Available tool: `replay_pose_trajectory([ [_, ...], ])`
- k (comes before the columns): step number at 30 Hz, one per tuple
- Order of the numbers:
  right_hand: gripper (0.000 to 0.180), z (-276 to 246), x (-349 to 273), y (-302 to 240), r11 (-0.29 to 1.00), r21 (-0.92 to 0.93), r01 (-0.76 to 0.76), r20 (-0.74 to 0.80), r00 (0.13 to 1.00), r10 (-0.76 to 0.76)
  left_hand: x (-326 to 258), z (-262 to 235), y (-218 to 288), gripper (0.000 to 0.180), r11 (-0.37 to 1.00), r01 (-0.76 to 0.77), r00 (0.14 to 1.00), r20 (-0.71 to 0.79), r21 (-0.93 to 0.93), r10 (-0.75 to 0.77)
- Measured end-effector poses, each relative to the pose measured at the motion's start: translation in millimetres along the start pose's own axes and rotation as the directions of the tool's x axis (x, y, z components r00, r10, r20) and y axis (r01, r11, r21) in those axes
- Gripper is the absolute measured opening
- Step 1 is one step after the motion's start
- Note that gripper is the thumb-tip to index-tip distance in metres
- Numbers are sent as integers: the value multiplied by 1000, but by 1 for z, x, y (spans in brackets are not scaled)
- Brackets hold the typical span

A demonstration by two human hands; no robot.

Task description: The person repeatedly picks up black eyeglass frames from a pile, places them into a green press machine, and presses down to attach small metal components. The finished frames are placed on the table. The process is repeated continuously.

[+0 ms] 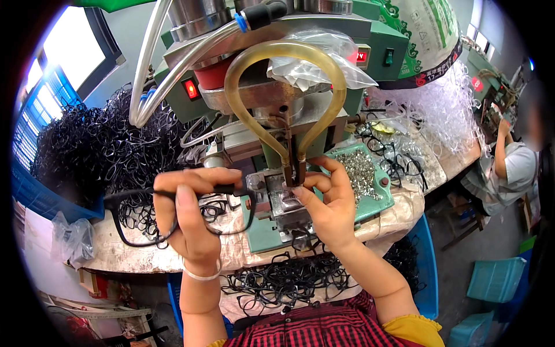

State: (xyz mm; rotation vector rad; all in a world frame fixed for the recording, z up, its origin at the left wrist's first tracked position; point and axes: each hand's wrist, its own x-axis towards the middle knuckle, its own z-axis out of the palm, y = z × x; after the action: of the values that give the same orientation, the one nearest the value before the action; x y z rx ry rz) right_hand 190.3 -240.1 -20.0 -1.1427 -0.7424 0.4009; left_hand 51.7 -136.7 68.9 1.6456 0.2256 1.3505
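Note:
In my left hand (193, 217) is a black eyeglass frame (130, 195), gripped between thumb and fingers around its middle. It is held up at the left of the machine, its two rims spread to either side of the hand. My right hand (332, 211) is at the metal fixture (292, 218), its thumb and fingertips drawn together beside the small electrode-like tips (299, 173) under a looped yellowish hose (233, 81). Whatever those fingertips hold is too small to make out. Right of that hand, a green tray (378, 202) carries many tiny metal parts (358, 173).
The green machine (387, 49) with lit displays rises ahead. Black frames (87, 153) are heaped at the left; more frames (289, 280) lie in front of me. Clear plastic pieces (442, 107) pile up at the right. A person (514, 156) sits farther right, near turquoise crates (494, 280).

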Motion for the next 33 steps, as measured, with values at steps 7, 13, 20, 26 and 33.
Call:
replay_pose_trajectory([
  [7, 42, -24, -4, -26, 948, -312, 61, 128, 992, -22, -45, 2, -7, 24, 535, 809, 551, 633, -244, -544],
  [13, 20, -116, 13, 43, 191, -980, 53, 5, 970, -243, -76, 33, -44, 26, 79, 956, 267, 733, -281, -626],
  [20, 12, -114, 12, 54, 264, -945, 192, 116, 954, -278, -78, 39, -41, 26, 86, 944, 295, 699, -318, -651],
  [26, 23, -115, 43, 60, 90, -902, 422, 374, 868, -327, -95, 9, -64, 43, -51, 967, 198, 863, -249, -464],
  [33, 8, -155, -6, 73, 979, -188, -78, -467, 884, -20, -140, -121, -60, 9, 754, 657, 737, -193, -23, -648],
])
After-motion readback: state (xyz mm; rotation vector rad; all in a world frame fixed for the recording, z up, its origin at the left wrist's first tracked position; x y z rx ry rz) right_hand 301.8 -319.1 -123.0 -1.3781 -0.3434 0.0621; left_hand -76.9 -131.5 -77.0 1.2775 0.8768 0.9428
